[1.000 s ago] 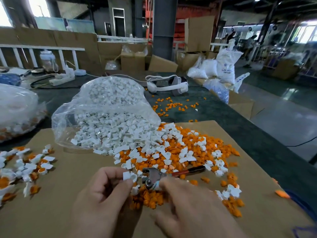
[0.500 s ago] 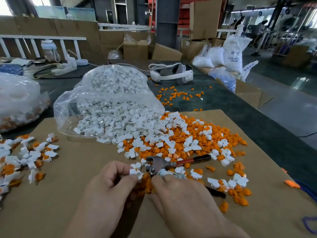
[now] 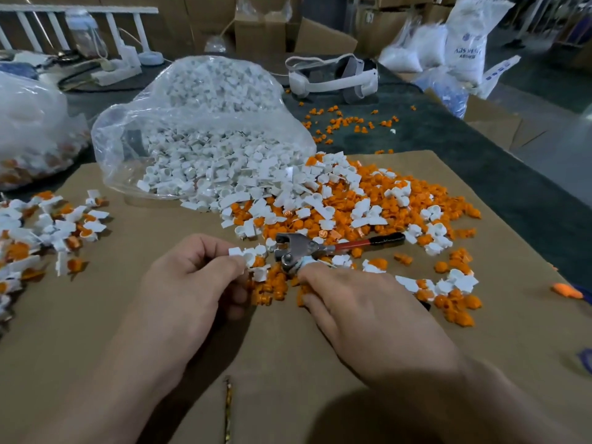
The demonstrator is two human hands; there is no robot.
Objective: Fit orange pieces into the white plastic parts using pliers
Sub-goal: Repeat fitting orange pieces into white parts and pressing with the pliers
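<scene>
We log a dark green table [image 3: 480, 174] with a brown cardboard sheet [image 3: 96, 331] over its near half. The biggest item on it is a clear bag [image 3: 205, 116] on its side, mouth toward us, spilling white plastic parts [image 3: 208, 174] onto the sheet. A second bag [image 3: 28, 129] sits at the left edge, its contents blurred. Right of the spill, white parts mix into a wide heap of orange pieces [image 3: 378, 203]. A side cluster [image 3: 48, 229] of white parts with orange in them lies far left, apart from the heap. A white headset [image 3: 330, 78] sits behind the bag, with stray orange bits [image 3: 336, 120] in front of it. Boxes [image 3: 259, 30] and a white sack [image 3: 467, 43] are at the back. Loose pieces crowd the pliers' head.

Versus a second ago, the view tilts lower and the far hall is cut off. Then only one pliers handle showed; now a second black tip pokes out past the right hand. Both hands have stayed at the heap's near edge.

The left hand [image 3: 189, 283] is back up, fingers curled, thumb and forefinger pinching a white part [image 3: 245, 255] just left of the pliers [image 3: 298, 248]. The right hand [image 3: 368, 312] is palm down, fingers bent over the lower handle, which it hides, forefinger tip at the pivot. The jaws stand apart, pointing at the white part; we cannot tell if they touch it. The upper handle [image 3: 368, 242], red and black, lies free across the heap.
</scene>
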